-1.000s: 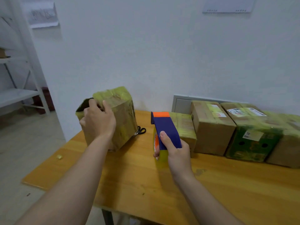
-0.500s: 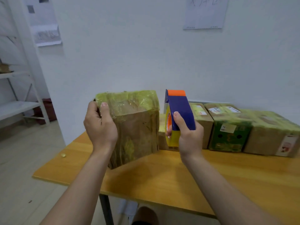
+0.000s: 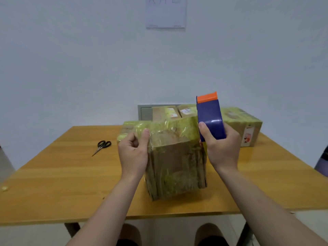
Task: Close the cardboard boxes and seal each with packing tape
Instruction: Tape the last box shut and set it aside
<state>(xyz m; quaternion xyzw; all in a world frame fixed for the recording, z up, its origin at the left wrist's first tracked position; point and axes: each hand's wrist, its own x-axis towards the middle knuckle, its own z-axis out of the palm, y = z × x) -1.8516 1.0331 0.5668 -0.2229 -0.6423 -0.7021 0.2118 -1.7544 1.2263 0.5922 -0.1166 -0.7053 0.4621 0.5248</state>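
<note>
Standing upright in the middle of the bench (image 3: 62, 183), the cardboard box (image 3: 174, 160) is shut, contents unseen. It is brown board heavily wrapped in wrinkled yellow-green tape. The left hand (image 3: 133, 153) grips its upper left edge, thumb on the front. The right hand (image 3: 221, 148) grips the blue-and-orange tape dispenser (image 3: 210, 119) at the box's upper right corner. Other taped boxes (image 3: 243, 125) sit behind; scissors (image 3: 102, 147) lie to the left.

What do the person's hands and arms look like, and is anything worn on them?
The left hand and the right hand are bare: no gloves and no rings that can be seen. The left forearm and the right forearm are uncovered too, with no sleeve, watch or bracelet in view. The thumbnails that show look short and plain.
</note>
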